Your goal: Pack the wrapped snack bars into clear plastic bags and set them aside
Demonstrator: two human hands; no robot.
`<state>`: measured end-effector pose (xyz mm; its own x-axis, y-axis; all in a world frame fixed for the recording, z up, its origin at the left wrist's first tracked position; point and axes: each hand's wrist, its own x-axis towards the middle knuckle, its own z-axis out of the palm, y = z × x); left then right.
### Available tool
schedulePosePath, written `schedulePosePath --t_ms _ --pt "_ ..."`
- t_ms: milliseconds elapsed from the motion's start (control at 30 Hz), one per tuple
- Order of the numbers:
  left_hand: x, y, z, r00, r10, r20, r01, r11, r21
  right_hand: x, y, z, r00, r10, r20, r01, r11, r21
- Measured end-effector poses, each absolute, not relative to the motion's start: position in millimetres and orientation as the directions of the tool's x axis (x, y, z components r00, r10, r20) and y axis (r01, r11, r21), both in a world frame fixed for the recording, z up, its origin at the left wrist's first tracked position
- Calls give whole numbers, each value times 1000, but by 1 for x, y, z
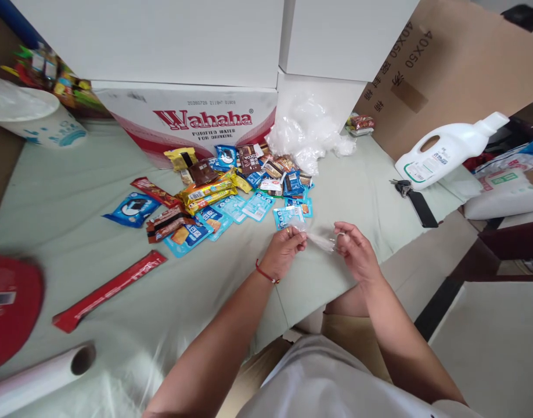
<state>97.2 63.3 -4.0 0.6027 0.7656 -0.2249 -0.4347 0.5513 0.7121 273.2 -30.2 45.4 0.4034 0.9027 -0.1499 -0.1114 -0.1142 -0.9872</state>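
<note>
A clear plastic bag (321,241) is drawn out narrow between my hands, just above the cloth. My left hand (284,249), with a red cord bracelet at the wrist, is closed on one end of it. At the other end, my right hand (356,252) has its curled fingers pinched on the thin plastic. Light-blue snack packets (289,217) lie right beyond my left hand. Behind them spreads a pile of wrapped snacks, with yellow wafer bars (212,193), brown cocoa packs (249,158) and a blue cookie pack (131,209).
A heap of clear plastic bags (308,136) rests against white boxes at the back. On the right are a white detergent bottle (449,148) and keys with a black holder (422,208). Leftward lie a red stick packet (110,290), a film roll (40,377) and a paper bucket (53,119).
</note>
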Motion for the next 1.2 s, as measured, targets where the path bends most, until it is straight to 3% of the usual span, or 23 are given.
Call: schedulePosePath --t_ms 133,200,567,900,1000,1100,1200 --pt "95 66 -2 604 761 -238 -459 576 677 279 -36 47 265 963 -52 213 -112 -971" --pt "94 67 -1 610 756 -237 -466 585 664 279 -37 46 261 964 -52 272 -125 -954" --pt "88 67 3 671 711 -212 -485 636 600 288 -40 55 391 899 -197 -68 -185 -980" --pt "89 69 2 624 752 -212 -522 603 603 302 -43 61 474 852 -223 -334 -60 -941" --pt "91 67 3 448 872 -196 -566 446 694 299 -43 60 462 866 -193 -349 -22 -937" --pt "90 64 8 144 988 -48 -479 112 871 298 -42 62 461 879 -118 -335 49 -941" --pt "94 53 18 145 981 125 -280 -81 957 296 -40 64 443 892 -90 -353 81 -932"
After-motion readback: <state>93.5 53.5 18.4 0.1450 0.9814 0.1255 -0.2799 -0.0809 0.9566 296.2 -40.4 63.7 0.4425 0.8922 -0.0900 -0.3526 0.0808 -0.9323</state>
